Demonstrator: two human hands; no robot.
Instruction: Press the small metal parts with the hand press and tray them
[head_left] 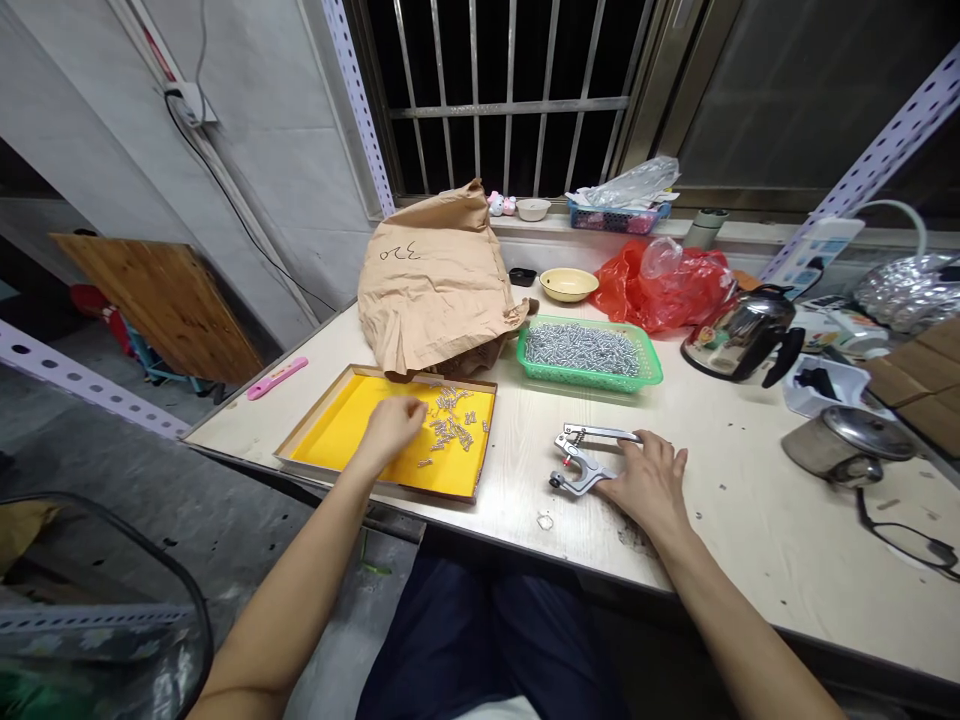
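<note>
My left hand (395,426) is over the yellow-lined shallow tray (330,425), fingers curled together in a pinch. What is between the fingertips, if anything, is hidden. Just right of them, small shiny metal pieces (450,432) lie scattered on the yellow surface. My right hand (651,480) holds the handles of silver snap pliers (581,470), which lie low at the tabletop. Their C-shaped jaws face left and stand apart, with a small red part inside and a dark knob on the lower jaw. A green plastic basket (652,376) full of similar metal pieces stands behind the pliers.
A large brown paper bag (435,290) stands behind the tray. A pink-handled cutter (277,379) lies at left. Toward the back are a yellow dish (568,284) and red plastic bags (675,290). A kettle (739,335), a metal mug (844,445) and eyeglasses (907,540) occupy the right.
</note>
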